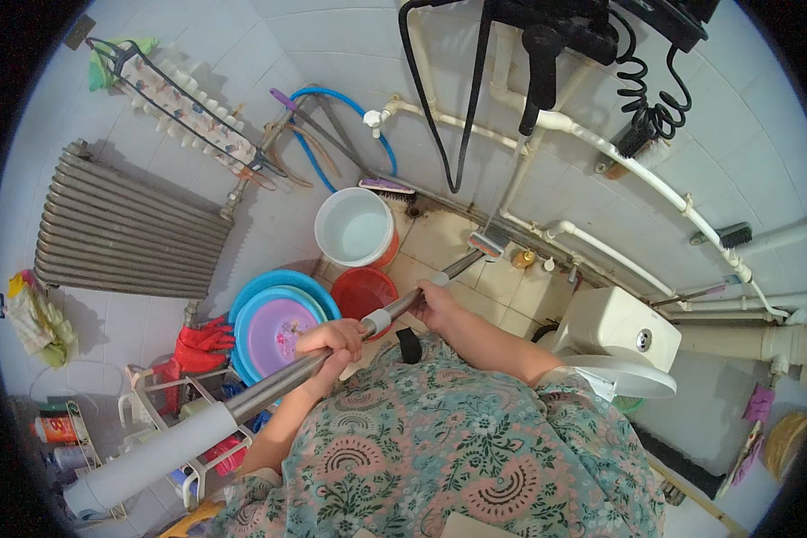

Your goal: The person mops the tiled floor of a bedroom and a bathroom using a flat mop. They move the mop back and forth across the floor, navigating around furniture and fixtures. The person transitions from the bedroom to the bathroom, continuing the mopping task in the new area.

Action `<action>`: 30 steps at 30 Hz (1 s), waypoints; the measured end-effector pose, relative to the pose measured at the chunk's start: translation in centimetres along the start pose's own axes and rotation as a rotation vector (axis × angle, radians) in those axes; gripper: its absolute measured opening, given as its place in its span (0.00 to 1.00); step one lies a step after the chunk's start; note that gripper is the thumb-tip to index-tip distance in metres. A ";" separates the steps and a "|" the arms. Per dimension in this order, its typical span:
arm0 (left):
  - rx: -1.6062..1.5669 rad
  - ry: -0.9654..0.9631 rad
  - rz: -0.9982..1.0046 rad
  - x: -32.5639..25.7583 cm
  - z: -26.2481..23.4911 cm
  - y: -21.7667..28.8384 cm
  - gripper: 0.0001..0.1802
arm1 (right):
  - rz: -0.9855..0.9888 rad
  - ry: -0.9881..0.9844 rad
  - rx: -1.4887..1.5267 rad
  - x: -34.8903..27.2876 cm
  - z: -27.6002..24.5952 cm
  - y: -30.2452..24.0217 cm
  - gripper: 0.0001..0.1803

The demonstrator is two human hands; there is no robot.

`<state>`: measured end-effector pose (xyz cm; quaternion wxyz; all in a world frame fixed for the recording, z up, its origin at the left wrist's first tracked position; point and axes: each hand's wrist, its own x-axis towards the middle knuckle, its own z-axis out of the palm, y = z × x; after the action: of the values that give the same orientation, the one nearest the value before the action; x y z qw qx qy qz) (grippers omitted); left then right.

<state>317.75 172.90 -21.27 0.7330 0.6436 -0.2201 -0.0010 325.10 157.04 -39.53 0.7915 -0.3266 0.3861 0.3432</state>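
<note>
From the head view I look down into a small tiled bathroom. My left hand [332,345] is wrapped shut around a metal pole [287,377], low on the shaft, near my flowered shirt [439,457]. My right hand [439,303] is clamped on the same pole farther along, just past a white collar [377,320] on the shaft. The pole runs from near left, where a thick grey foam sleeve [152,457] covers its end, up and to the far right, where its head [486,244] sits on the floor tiles [439,240] close to the wall.

Just left of the pole, on the floor, stands a white bucket [354,226], and nearer to me a red basin [360,291]; the pole crosses over the basin's near edge. Left of that, a stack of blue basins with a purple one [282,327] leans upright. Red gloves [202,345] hang beside them, above a white rack [166,394].

On the left wall I see a ribbed radiator [125,224]. A blue hose [350,108] loops on the far wall beside white pipes [619,166]. To the right of my arm is a white toilet [614,336]. A dark shower unit [583,27] with a coiled cord hangs at the far top.
</note>
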 end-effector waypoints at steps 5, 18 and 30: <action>0.052 0.095 -0.044 -2.5 -0.8 -0.3 0.08 | 0.042 -0.027 -0.043 0.6 0.1 1.0 0.08; 0.036 0.269 -0.117 -4.4 -2.1 2.8 0.11 | 0.040 -0.122 0.115 5.4 0.8 5.3 0.10; 0.082 0.238 -0.129 -4.4 -3.2 2.9 0.11 | 0.087 -0.155 -0.026 3.6 1.9 4.5 0.04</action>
<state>314.00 177.64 -20.23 0.7254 0.6814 -0.0895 0.0373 323.94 162.09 -42.74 0.7992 -0.2921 0.3328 0.4064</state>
